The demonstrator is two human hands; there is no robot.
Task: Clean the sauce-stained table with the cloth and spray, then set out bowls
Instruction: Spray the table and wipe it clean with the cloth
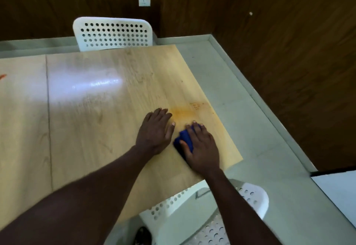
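Observation:
A light wooden table fills the middle of the view. Near its right edge lies a smeared orange sauce stain. My right hand presses down on a blue cloth, just below the stain. My left hand lies flat on the tabletop to the left of the cloth, fingers apart, holding nothing. Another red-orange sauce mark shows at the far left edge of the table. No spray bottle or bowls are in view.
A white perforated chair stands at the table's far side. Another white chair is at the near side, below my right arm. Grey floor lies right of the table, bounded by a dark wooden wall.

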